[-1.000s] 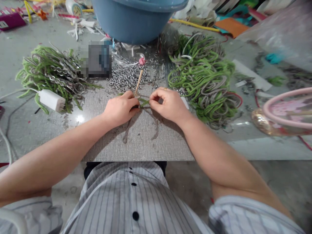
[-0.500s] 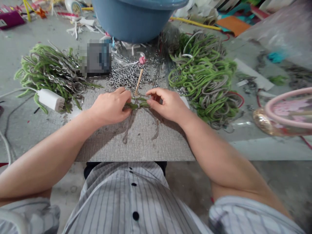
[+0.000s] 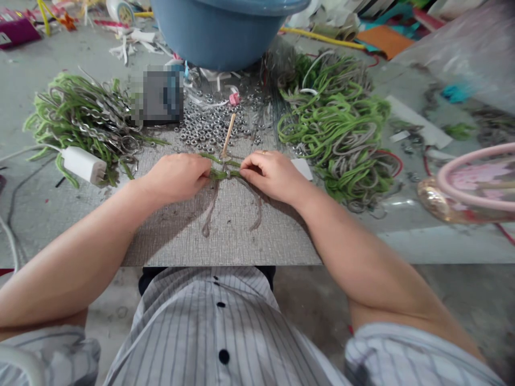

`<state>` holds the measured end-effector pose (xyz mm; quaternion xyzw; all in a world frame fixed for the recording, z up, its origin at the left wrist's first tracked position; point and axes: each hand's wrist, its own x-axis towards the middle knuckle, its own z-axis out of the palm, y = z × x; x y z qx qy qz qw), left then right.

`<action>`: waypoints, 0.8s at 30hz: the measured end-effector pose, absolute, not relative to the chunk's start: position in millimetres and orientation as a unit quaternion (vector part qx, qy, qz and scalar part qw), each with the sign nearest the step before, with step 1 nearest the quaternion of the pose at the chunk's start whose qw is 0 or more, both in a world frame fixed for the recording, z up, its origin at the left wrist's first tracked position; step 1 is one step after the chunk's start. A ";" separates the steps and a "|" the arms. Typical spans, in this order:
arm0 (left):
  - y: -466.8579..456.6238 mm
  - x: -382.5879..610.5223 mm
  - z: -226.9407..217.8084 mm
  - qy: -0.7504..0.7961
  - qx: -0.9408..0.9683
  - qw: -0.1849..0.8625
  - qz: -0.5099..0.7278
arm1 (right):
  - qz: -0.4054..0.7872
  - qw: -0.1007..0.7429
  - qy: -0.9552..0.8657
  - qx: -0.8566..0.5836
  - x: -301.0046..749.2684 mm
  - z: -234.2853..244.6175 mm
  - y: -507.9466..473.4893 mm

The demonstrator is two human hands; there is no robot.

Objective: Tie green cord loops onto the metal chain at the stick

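Green cord point(image 3: 220, 175) is in the middle of the work place, near the front edge of the table point(image 3: 169, 244), and it runs from left to right between the two hands. The left hand point(image 3: 181, 176) is closed, with its fingers curled around the left part of this cord; the fingertips are mostly hidden. The right hand point(image 3: 272, 170) grips the right part between thumb and forefinger, and its other fingers are loosely bent. At the centre, between the hands, the cord meets a small grey knot point(image 3: 228, 173). From this middle place, two grey ends point(image 3: 208, 214) go toward the near side, one to the left and one to the right, and they lie apart on the table.

Just on the far side of the knot is a thin wooden stick point(image 3: 229, 135); its far end points slightly to the right. I cannot tell if it stands or lies. Beyond it, many small metal rings point(image 3: 203, 134) are scattered, and farther is a blue tub point(image 3: 221, 40). On the right there is a big heap of green and grey cords point(image 3: 341, 123). On the left is another bundle point(image 3: 70, 115), with metal chains, and a white plug point(image 3: 84, 165) at its near side.
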<state>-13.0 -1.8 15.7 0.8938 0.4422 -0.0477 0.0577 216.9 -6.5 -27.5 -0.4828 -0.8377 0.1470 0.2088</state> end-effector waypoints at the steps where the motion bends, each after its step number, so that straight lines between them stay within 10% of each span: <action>1: -1.9 -12.9 15.7 0.443 0.893 0.057 -0.049 | 0.149 0.211 -0.835 -0.485 216.6 -27.6 -6.8; 24: 3.8 -18.9 26.2 0.461 0.877 0.056 -0.124 | 0.229 0.193 -0.808 -0.506 222.3 -9.6 -10.6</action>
